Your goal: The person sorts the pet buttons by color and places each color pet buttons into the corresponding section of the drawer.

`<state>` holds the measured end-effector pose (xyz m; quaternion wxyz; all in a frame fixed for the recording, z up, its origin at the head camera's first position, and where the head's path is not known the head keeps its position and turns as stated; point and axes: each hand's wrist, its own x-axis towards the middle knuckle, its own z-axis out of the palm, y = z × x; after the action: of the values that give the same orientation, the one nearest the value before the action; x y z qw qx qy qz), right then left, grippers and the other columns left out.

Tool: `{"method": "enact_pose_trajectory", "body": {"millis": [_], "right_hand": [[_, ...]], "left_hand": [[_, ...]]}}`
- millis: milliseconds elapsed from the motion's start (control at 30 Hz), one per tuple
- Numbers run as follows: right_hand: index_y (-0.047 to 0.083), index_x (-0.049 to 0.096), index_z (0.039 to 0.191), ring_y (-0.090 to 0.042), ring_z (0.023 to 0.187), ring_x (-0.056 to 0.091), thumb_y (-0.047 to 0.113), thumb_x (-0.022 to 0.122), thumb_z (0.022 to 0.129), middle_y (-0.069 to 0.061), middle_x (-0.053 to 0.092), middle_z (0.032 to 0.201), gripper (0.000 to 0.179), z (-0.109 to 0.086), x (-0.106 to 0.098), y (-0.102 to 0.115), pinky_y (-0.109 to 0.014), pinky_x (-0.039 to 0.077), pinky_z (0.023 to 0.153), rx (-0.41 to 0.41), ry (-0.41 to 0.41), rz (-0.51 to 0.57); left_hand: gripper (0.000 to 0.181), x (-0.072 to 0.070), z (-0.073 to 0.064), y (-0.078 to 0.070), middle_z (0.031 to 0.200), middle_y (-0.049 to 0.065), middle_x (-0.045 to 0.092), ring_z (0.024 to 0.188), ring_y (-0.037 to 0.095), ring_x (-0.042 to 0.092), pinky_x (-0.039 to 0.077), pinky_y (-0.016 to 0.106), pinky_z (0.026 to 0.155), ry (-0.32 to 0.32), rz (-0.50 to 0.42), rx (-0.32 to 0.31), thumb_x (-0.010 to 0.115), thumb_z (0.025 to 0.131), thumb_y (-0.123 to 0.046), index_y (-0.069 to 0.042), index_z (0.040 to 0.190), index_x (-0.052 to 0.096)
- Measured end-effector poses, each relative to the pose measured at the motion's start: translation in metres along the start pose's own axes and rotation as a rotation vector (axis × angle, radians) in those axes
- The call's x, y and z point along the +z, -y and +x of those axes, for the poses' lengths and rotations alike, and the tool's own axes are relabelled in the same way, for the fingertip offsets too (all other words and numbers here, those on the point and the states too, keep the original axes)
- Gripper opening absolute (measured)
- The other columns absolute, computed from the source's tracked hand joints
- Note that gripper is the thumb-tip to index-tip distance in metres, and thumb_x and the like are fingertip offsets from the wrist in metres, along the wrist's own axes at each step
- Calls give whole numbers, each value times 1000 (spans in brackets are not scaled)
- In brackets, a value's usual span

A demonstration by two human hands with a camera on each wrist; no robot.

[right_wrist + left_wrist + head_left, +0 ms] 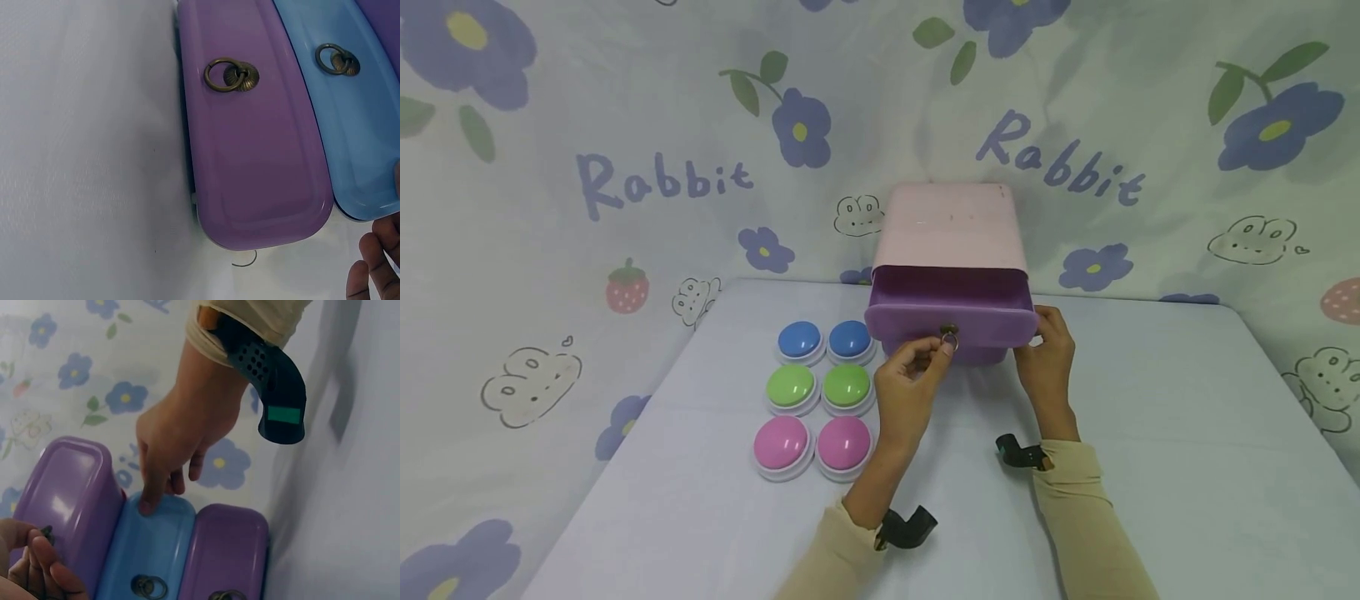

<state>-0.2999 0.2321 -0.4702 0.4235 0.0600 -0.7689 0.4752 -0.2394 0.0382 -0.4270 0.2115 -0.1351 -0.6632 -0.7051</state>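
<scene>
A small pink drawer cabinet (pixel 951 229) stands at the back of the table, its purple top drawer (pixel 902 323) pulled partly out. The inside of that drawer shows only in part. My left hand (pixel 906 396) pinches the ring pull (pixel 950 342) on the drawer's front between thumb and finger. Over at the cabinet's right side, my right hand (pixel 1047 358) rests against it. In the left wrist view its thumb touches the edge of the blue middle drawer (pixel 159 540). A purple bottom drawer (pixel 228 550) sits beside the blue one; both appear pushed in.
Left of the cabinet, round push buttons stand in pairs on white bases: blue (pixel 800 339), green (pixel 791 386) and pink (pixel 781 442). A patterned cloth (pixel 662 100) hangs behind the white table (pixel 1165 467). Each wrist wears a black camera mount (pixel 908 527).
</scene>
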Motion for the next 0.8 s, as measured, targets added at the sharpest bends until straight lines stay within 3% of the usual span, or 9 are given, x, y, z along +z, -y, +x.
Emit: {"method": "enact_pose_trajectory", "body": {"millis": [267, 800], "right_hand": [[-8, 73, 101, -21, 84, 55, -8, 72, 86, -18, 63, 103, 15, 1, -1, 0, -20, 40, 72, 9, 14, -27], [-9, 72, 102, -29, 98, 62, -4, 70, 91, -19, 62, 106, 13, 0, -1, -2, -16, 44, 84, -20, 22, 7]], "left_hand": [[18, -1, -3, -2, 86, 7, 69, 79, 17, 63, 54, 26, 75, 0, 6, 0, 75, 92, -18, -1, 96, 74], [20, -2, -9, -5, 85, 5, 70, 78, 18, 63, 54, 27, 73, 14, 21, 6, 74, 93, -23, -3, 96, 74]]}}
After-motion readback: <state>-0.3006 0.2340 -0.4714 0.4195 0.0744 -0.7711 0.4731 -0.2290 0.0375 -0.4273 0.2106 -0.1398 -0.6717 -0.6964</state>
